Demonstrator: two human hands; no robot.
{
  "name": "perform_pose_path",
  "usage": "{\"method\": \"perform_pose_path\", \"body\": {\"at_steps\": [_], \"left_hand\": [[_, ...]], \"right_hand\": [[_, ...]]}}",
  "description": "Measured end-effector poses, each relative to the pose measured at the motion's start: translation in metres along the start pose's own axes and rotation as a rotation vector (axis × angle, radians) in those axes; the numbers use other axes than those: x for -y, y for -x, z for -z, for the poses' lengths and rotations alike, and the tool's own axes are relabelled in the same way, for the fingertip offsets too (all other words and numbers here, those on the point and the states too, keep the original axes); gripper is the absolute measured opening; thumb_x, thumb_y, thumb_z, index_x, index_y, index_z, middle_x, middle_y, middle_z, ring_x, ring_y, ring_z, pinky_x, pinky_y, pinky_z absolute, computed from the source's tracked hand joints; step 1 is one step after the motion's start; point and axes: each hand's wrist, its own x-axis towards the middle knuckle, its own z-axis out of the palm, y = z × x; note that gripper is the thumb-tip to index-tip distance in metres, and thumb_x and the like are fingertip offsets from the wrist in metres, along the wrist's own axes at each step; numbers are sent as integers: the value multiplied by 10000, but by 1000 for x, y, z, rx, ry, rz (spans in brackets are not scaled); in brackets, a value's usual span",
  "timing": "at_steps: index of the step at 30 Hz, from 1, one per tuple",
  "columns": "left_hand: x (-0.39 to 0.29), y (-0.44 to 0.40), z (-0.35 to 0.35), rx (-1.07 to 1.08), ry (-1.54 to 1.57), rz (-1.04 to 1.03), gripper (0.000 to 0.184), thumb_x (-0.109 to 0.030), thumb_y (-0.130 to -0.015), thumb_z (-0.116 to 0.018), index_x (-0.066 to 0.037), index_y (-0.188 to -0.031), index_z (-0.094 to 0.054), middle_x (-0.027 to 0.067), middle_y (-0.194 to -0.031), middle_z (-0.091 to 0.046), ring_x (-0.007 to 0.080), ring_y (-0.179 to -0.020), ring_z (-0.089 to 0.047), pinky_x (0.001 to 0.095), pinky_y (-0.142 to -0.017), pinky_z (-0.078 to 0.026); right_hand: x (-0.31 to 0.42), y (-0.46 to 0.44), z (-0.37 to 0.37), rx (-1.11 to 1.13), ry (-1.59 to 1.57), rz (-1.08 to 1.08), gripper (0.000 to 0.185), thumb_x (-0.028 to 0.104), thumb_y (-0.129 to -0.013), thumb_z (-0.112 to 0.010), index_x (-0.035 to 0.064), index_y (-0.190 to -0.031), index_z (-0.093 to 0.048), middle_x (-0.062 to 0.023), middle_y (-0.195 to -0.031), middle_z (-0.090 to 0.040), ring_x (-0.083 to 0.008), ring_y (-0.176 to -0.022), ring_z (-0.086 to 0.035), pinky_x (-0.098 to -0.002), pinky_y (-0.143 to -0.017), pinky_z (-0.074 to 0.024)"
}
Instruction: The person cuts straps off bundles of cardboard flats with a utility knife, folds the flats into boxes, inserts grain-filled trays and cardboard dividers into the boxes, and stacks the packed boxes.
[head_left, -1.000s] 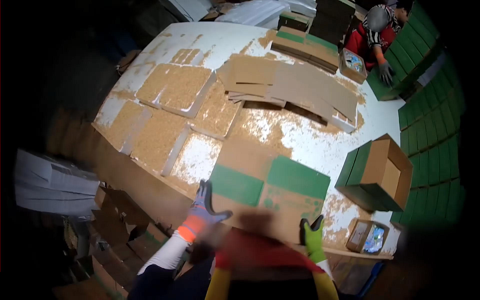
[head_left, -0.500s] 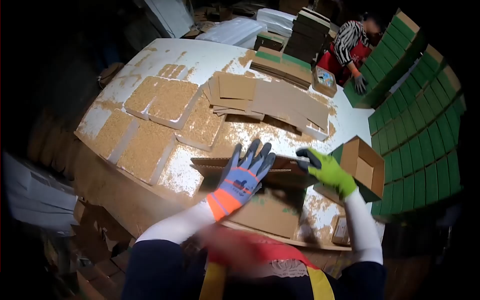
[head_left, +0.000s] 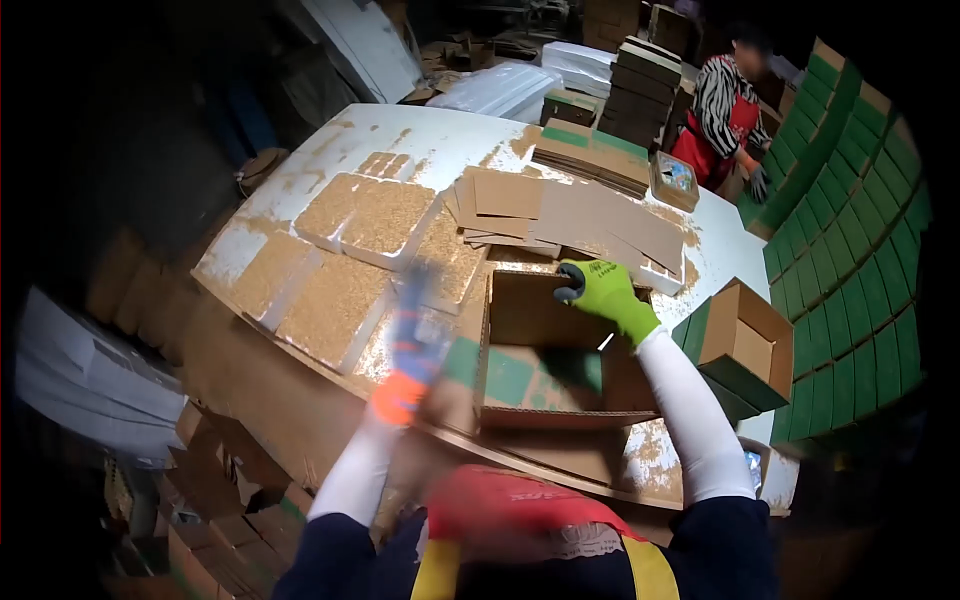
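A brown cardboard box [head_left: 525,315] stands open in front of me, with green print showing inside it and on its left outer side. My right hand [head_left: 608,295], in a lime green glove with dark fingertips, has its fingers curled over the box's far wall. To the left of the box is my left hand [head_left: 412,330], in a blue-grey glove with an orange cuff. It is smeared by motion, so its fingers cannot be read. A loose flap or sheet lies under the box's near edge.
White blocks topped with brown crumbs [head_left: 330,300] cover the table's left side. Flat cardboard sheets [head_left: 590,215] lie behind the box. An open green-sided box [head_left: 745,345] stands right, beside stacked green boxes [head_left: 850,330]. A co-worker [head_left: 715,115] stands at the far right.
The cardboard piece has gone from folded and low to an open, standing box. My left hand has moved left off it. My right hand now grips its far wall. The view has shifted.
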Motion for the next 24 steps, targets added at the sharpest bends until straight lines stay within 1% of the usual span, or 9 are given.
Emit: {"method": "perform_pose_path", "body": {"at_steps": [4,6,10,13,16,18,20,23,24], "left_hand": [[12,-7,-56,563,-536,-124,542,-422,-860,-553,-107,-1300,-518,152,-1432,-405,369,-1343,-330,498,-1115,-236],[11,-5,-48,100,-260,-96,521,-444,-868,-529,-141,-1292,-536,144,-1429,-407,358,-1361,-300,483,-1129,-211],[11,-12,-48,130,-236,69,494,-460,-867,-538,-171,-1264,-581,139,-1367,-480,336,-1327,-354,473,-1109,-247],[40,-25,-54,15,683,219,493,-391,-875,-558,-144,-1301,-543,136,-1345,-500,340,-1268,-423,432,-1086,-302],[36,-23,-46,153,312,245,507,-402,-872,-555,-137,-1303,-524,143,-1389,-442,338,-1258,-419,455,-1069,-309],[24,-7,-73,104,-487,111,482,-415,-870,-553,-134,-1262,-548,144,-1383,-434,340,-1264,-405,493,-1068,-288],[4,-8,-49,93,-448,80,530,-432,-865,-549,-126,-1297,-523,138,-1358,-452,344,-1262,-401,516,-1070,-265],[-11,3,-43,-350,-433,7,693,-499,-848,-554,-81,-1384,-422,163,-1384,-415,368,-1294,-349,528,-1086,-222],[-12,7,-41,-459,-474,119,811,-577,-802,-571,-50,-1393,-399,201,-1406,-380,397,-1335,-291,544,-1096,-192]], "right_hand": [[-11,29,13,-571,-344,409,670,215,-701,-795,73,-1283,-494,-134,-1314,-511,-270,-1176,-533,-385,-966,-438],[-39,97,34,-634,-673,81,734,219,-708,-803,57,-1336,-460,-143,-1340,-493,-320,-1211,-495,-397,-1023,-398],[24,170,57,236,-55,255,813,462,-651,-795,24,-1278,-519,-190,-1331,-490,-313,-1219,-512,-382,-950,-456],[-14,116,4,361,-402,324,727,404,-646,-817,24,-1220,-584,-129,-1150,-634,-220,-1025,-631,-333,-864,-494],[-15,73,-1,578,-675,-32,639,377,-645,-833,49,-1157,-636,-106,-1001,-692,-184,-909,-659,-305,-811,-506],[-14,55,12,-43,-710,373,624,356,-618,-858,79,-1129,-631,-80,-1079,-651,-186,-985,-611,-330,-859,-477],[-97,4,8,-466,-1006,237,347,167,-889,-584,-1,-1193,-580,-89,-1186,-619,-176,-1036,-599,-292,-873,-480],[-102,11,-35,-335,-1625,-153,427,205,-976,-423,-8,-1345,-442,-139,-1310,-527,-244,-1161,-545,-361,-980,-431],[-71,26,-56,-389,-949,-37,514,264,-937,-486,-7,-1366,-405,-160,-1338,-494,-287,-1198,-499,-384,-1005,-399]]}}
